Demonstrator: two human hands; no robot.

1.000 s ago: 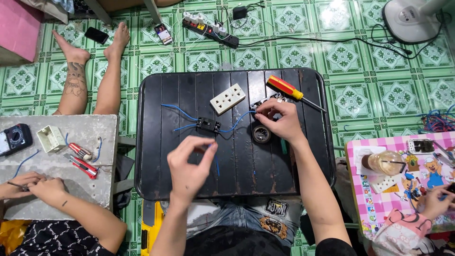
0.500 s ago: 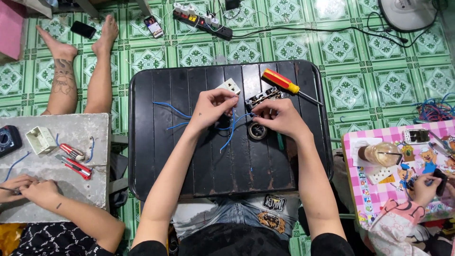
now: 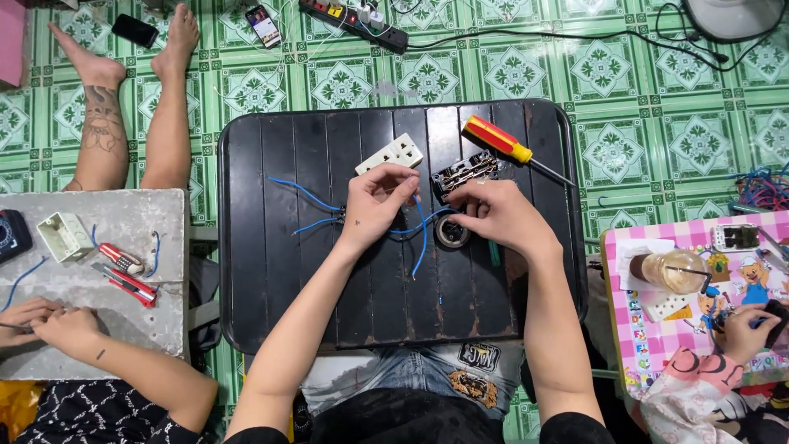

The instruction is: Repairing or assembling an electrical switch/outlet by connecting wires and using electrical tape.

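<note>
Hidden or unclear: the fingertips of the left hand are curled under, pinched together on a blue wire; where the wire ends under the fingers cannot be made out. The right hand is closed around the lower edge of a dark socket insert; its fingertips are masked by the insert and by the hand's own back, so the exact grip there cannot be told beyond contact. A roll of black tape is partly covered by the right hand. A second blue wire runs in under the left wrist, its end unseen. The person's body is cut off at the bottom edge.

On the black bench a white socket faceplate lies just beyond the left hand, and a red-and-yellow screwdriver rests beside the insert.

Against half a second ago: both hands are found at the same spot, at the socket insert. One second ago the left hand was raised, near the bench's near edge, well apart from the insert; it has since been brought forward to the wire.
</note>
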